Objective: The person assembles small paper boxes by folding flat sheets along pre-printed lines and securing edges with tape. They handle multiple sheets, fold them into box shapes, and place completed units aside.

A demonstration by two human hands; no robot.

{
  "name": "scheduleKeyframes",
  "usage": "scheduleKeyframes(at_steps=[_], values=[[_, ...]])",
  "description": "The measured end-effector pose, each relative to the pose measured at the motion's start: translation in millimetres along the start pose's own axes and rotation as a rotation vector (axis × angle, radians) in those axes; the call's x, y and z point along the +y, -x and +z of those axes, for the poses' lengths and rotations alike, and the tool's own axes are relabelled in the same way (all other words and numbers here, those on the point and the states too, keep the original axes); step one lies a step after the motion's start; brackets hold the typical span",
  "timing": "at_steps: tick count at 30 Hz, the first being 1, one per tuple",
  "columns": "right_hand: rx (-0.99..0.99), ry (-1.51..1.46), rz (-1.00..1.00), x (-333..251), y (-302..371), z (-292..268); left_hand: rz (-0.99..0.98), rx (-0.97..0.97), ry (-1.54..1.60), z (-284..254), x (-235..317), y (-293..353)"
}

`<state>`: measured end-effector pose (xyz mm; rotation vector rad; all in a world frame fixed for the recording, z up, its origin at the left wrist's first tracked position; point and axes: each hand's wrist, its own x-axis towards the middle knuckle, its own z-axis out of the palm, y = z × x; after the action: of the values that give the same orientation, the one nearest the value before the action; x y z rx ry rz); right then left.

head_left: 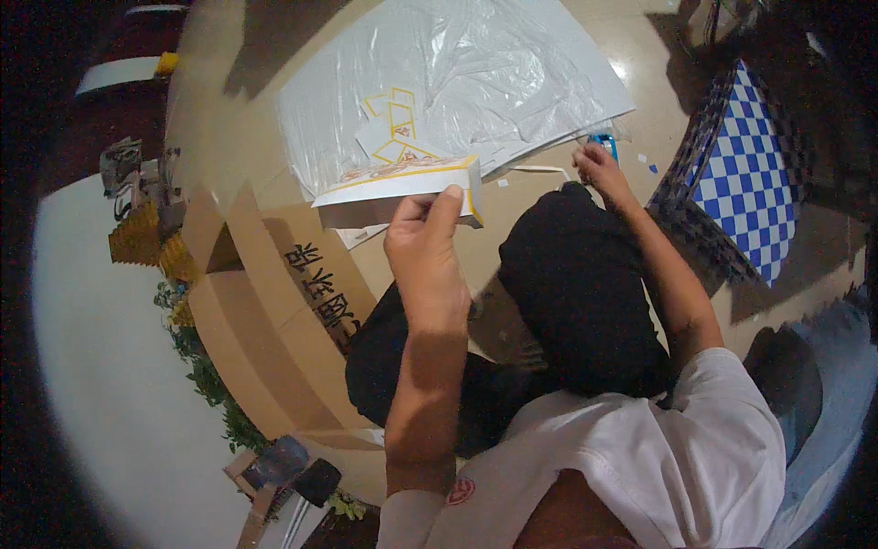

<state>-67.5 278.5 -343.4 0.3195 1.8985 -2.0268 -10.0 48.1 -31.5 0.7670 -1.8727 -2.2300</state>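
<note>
In front of me, my left hand (426, 233) grips a small white paper box (393, 188) at its right end, thumb on the near side. The box is long and shallow, with yellow edges and reddish-brown print on top. Off to the right, past my knee, my right hand (599, 169) is low with its fingers curled together. What those fingers hold, if anything, is too small to tell. Close beyond them lies a small blue packet (604, 143). Several flat white card pieces with yellow borders (401, 117) lie on a plastic-covered white sheet stack (512, 64).
A large opened cardboard box (265, 339) stands at my left, near green leaves (212, 389). On the right is a stack of blue-and-white checkered sheets (745, 174). Small paper scraps (653, 168) dot the tiled floor (622, 27). My black-trousered knee (576, 274) rises between my arms.
</note>
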Motion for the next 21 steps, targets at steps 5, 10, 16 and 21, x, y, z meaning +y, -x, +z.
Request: scheduleKeyframes(at_steps=[5, 10, 16, 21], values=[[-0.365, -0.075, -0.416, -235.9, 80.1, 72.0, 0.072, -0.039, -0.008, -0.3, 6.0, 2.9], [-0.537, -0.079, -0.535, -284.5, 120.2, 104.3, 0.181, -0.02, -0.061, -1.4, 13.6, 10.3], [-0.502, -0.043, -0.568, -290.1, 136.5, 119.8, 0.349, -0.036, -0.28, -13.0, 23.2, 24.9], [-0.456, -0.024, -0.593, -292.5, 145.9, 127.6, 0.42, 0.008, -0.381, -15.9, 34.1, 36.5]])
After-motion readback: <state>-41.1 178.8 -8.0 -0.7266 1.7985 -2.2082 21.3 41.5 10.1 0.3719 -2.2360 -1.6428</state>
